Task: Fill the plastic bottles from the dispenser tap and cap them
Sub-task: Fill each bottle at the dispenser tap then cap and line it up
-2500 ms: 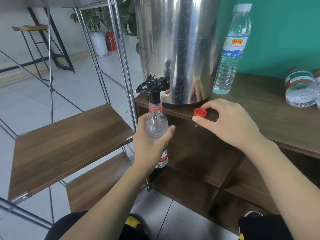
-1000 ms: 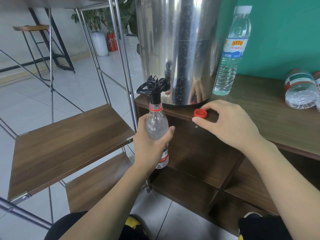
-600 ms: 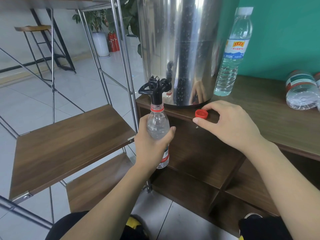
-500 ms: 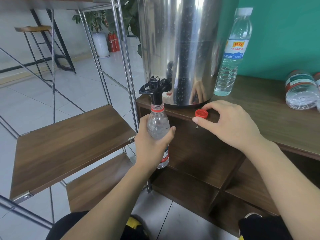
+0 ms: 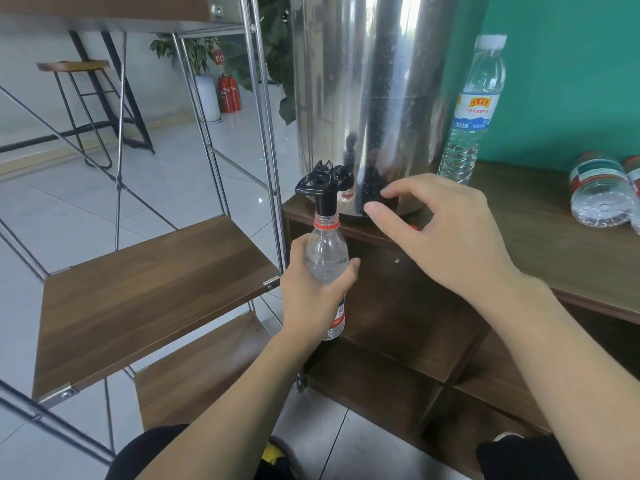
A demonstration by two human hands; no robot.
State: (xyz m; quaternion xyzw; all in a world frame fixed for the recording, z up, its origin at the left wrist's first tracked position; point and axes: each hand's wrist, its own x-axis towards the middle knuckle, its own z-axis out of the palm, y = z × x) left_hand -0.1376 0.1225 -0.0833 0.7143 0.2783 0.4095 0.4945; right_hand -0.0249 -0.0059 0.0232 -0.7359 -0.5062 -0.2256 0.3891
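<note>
Left hand (image 5: 317, 292) grips bottle (image 5: 326, 258) mid-body under tap (image 5: 323, 185); thin plastic, dents easily, gets heavier filling. Right hand (image 5: 440, 233) loose, holding nothing.

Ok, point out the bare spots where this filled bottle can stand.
Free: the cabinet top between the upright bottle and the lying bottles; also the wooden shelf left of the left hand. Crowded: the front edge by the dispenser, tap and right hand.

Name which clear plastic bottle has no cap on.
The small clear plastic bottle gripped by the left hand under the black tap; its red-ringed neck is open.
</note>
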